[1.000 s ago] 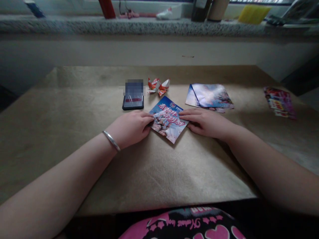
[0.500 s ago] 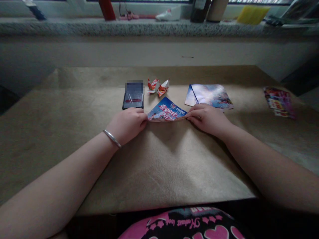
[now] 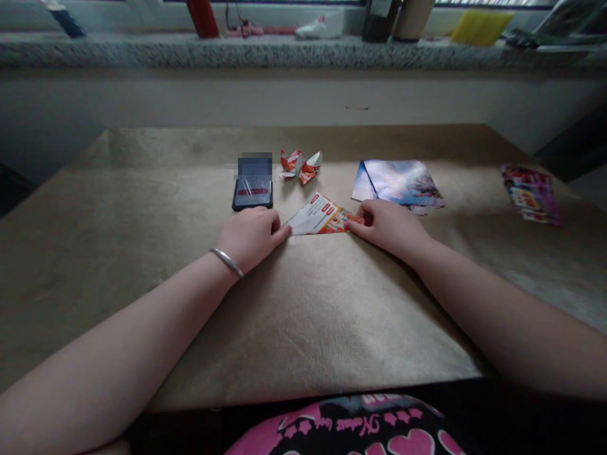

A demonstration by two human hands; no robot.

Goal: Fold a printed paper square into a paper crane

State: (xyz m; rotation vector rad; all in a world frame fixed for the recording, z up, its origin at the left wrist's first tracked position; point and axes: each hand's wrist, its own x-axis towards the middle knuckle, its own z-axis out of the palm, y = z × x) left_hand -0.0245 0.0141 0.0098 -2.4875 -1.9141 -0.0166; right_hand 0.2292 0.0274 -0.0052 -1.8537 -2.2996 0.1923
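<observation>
"See the paper [image 3: 310, 218]?"
"Yes, on the table [image 3: 303, 316], folded into a triangle, white-and-orange side up, between both hands."
"Doing what with the left hand [image 3: 249, 237]?"
"Holding the left corner at the thumb tip, with fingers curled in, just beside the phone [image 3: 253, 196]."
"And with the right hand [image 3: 393, 226]?"
"Pinching the right corner between thumb and fingers, near the pile of sheets [image 3: 401, 182]."

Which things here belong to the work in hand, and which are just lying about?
In hand:
folded sheet, touched by the left hand and right hand at opposite ends

Lying about, apparently:
dark phone
red-and-white paper shape
overlapping printed papers
pink leaflets
yellow item on the windowsill
</observation>
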